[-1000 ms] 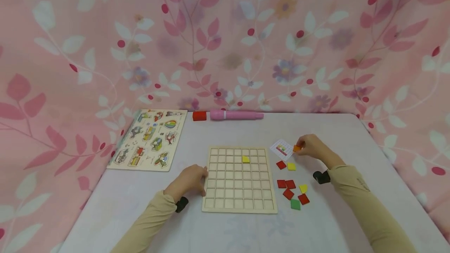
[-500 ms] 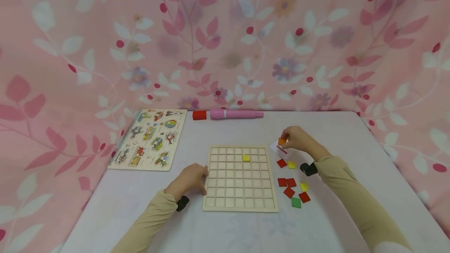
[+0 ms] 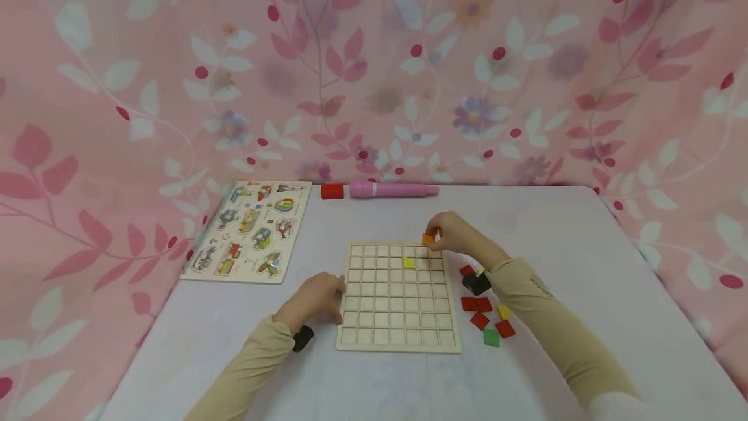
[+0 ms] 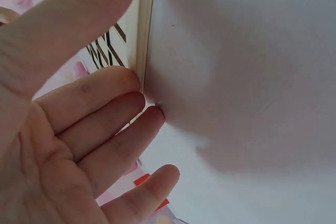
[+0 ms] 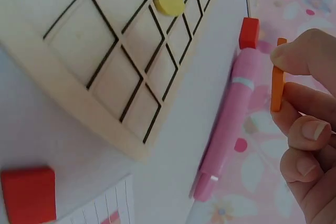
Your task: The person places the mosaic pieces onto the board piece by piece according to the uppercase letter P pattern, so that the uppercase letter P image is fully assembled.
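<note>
A light wooden grid board [image 3: 397, 347] lies on the white table. One yellow tile [image 3: 409, 263] with a rounded corner sits in a cell of its second row. My left hand [image 3: 315, 296] rests against the board's left edge; in the left wrist view its extended fingers [image 4: 121, 145] and thumb meet the side. Over the board's far right corner, my right hand [image 3: 458, 236] pinches an orange tile [image 3: 428, 239] between thumb and fingertips. The right wrist view shows this tile [image 5: 277, 77] edge-on, held above the surface.
Several red tiles [image 3: 480, 320], a green tile [image 3: 491, 338] and yellow ones lie right of the board. A printed card [image 5: 100, 208] is partly hidden by my right arm in the head view. Behind stand a pink marker [image 3: 391, 190], a red block [image 3: 332, 191] and a picture puzzle [image 3: 251, 232].
My right hand has carried the orange tile leftward, from beside the card, across it, to the board's far right corner. The left hand has stayed at the board's edge.
</note>
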`<act>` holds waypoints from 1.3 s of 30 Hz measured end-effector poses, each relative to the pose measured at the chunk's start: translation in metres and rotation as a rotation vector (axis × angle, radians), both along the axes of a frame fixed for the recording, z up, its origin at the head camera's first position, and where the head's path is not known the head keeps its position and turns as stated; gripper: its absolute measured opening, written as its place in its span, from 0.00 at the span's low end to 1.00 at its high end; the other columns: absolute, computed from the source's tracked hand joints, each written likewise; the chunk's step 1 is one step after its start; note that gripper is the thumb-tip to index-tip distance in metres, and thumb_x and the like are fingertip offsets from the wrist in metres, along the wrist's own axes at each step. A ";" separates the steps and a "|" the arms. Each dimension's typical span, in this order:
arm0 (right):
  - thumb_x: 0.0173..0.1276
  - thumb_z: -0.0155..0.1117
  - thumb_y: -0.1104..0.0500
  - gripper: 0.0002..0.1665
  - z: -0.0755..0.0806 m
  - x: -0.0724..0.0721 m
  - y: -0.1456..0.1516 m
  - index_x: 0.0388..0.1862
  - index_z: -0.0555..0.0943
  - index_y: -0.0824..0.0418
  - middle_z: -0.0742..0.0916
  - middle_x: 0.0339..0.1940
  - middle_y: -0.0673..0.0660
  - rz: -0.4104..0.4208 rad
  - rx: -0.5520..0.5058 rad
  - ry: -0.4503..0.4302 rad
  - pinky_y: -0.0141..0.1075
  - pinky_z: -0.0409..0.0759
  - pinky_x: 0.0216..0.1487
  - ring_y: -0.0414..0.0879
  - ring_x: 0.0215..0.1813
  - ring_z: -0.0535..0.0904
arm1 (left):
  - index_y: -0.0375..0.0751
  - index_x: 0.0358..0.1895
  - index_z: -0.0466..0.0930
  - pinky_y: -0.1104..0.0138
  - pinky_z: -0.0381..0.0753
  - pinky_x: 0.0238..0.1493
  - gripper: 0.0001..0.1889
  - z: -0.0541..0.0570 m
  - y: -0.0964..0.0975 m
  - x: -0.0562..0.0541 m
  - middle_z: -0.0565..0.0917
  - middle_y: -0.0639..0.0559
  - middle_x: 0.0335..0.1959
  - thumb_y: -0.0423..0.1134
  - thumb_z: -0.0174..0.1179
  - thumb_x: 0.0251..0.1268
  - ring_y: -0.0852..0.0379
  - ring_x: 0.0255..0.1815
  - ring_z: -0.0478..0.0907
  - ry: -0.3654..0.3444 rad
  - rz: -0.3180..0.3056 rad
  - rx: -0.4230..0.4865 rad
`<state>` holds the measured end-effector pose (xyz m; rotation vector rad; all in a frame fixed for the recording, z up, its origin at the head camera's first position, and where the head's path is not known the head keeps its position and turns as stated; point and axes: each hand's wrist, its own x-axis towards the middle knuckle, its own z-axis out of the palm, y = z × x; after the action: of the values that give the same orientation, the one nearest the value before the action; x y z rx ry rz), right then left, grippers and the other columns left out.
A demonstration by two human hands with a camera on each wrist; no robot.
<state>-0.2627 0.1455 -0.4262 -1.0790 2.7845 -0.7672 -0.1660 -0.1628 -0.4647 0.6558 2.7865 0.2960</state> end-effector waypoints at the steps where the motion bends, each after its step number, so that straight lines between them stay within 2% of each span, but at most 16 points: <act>1: 0.48 0.69 0.63 0.10 -0.002 0.001 -0.006 0.30 0.81 0.66 0.80 0.25 0.52 0.010 -0.001 0.002 0.32 0.72 0.26 0.42 0.25 0.70 | 0.44 0.32 0.83 0.60 0.72 0.42 0.23 0.000 0.000 0.000 0.81 0.48 0.40 0.41 0.77 0.21 0.49 0.40 0.74 0.002 0.002 -0.005; 5: 0.49 0.70 0.62 0.11 -0.010 0.005 -0.027 0.31 0.81 0.66 0.80 0.27 0.52 0.045 -0.008 0.002 0.31 0.72 0.28 0.45 0.27 0.73 | 0.42 0.36 0.83 0.60 0.72 0.42 0.26 -0.001 -0.001 0.000 0.81 0.48 0.39 0.42 0.77 0.21 0.49 0.40 0.74 0.007 0.003 -0.037; 11: 0.48 0.70 0.63 0.10 -0.020 0.005 -0.045 0.30 0.81 0.66 0.80 0.27 0.53 0.065 0.007 -0.004 0.31 0.72 0.29 0.43 0.29 0.72 | 0.42 0.35 0.83 0.59 0.72 0.43 0.25 0.001 0.002 0.001 0.80 0.46 0.43 0.41 0.77 0.22 0.48 0.41 0.74 0.001 0.001 -0.010; 18: 0.48 0.72 0.58 0.13 -0.036 0.005 -0.057 0.30 0.81 0.64 0.81 0.28 0.51 0.058 0.061 -0.116 0.31 0.74 0.33 0.42 0.31 0.74 | 0.43 0.33 0.83 0.61 0.73 0.40 0.24 -0.002 0.002 0.001 0.81 0.48 0.38 0.41 0.77 0.22 0.50 0.38 0.75 0.009 -0.007 0.007; 21: 0.50 0.71 0.59 0.11 -0.041 0.005 -0.061 0.29 0.81 0.65 0.81 0.27 0.51 0.090 0.101 -0.078 0.30 0.74 0.33 0.43 0.31 0.74 | 0.42 0.33 0.83 0.61 0.73 0.39 0.24 -0.002 0.001 0.001 0.82 0.49 0.35 0.41 0.77 0.22 0.51 0.37 0.75 0.015 -0.011 0.008; 25: 0.49 0.70 0.62 0.08 -0.044 0.004 -0.064 0.27 0.81 0.65 0.81 0.25 0.53 0.107 0.112 -0.016 0.31 0.74 0.32 0.44 0.30 0.75 | 0.43 0.34 0.83 0.60 0.72 0.41 0.24 -0.002 0.001 0.001 0.82 0.49 0.38 0.41 0.77 0.22 0.50 0.38 0.75 0.020 -0.009 0.027; 30: 0.48 0.70 0.64 0.06 -0.044 0.005 -0.067 0.25 0.80 0.64 0.79 0.23 0.51 0.033 0.155 -0.059 0.32 0.73 0.31 0.44 0.29 0.73 | 0.41 0.38 0.83 0.60 0.72 0.43 0.27 -0.002 0.003 -0.001 0.82 0.48 0.38 0.41 0.77 0.23 0.49 0.40 0.75 -0.008 -0.015 0.039; 33: 0.49 0.69 0.65 0.06 -0.041 0.006 -0.073 0.24 0.80 0.64 0.78 0.23 0.51 -0.018 0.187 -0.107 0.34 0.73 0.32 0.45 0.30 0.73 | 0.41 0.40 0.83 0.60 0.71 0.44 0.29 -0.001 0.003 0.000 0.81 0.48 0.39 0.41 0.77 0.23 0.49 0.41 0.75 -0.016 0.005 0.030; 39: 0.50 0.70 0.64 0.06 -0.038 0.007 -0.083 0.25 0.80 0.62 0.79 0.24 0.51 -0.085 0.241 -0.188 0.34 0.74 0.34 0.46 0.34 0.74 | 0.42 0.38 0.83 0.59 0.71 0.45 0.27 0.000 0.001 0.002 0.81 0.47 0.41 0.40 0.77 0.21 0.48 0.41 0.74 -0.024 0.031 0.042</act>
<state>-0.2559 0.0628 -0.4640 -0.8082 2.6897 -0.4935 -0.1643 -0.1620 -0.4645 0.6145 2.7763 0.3674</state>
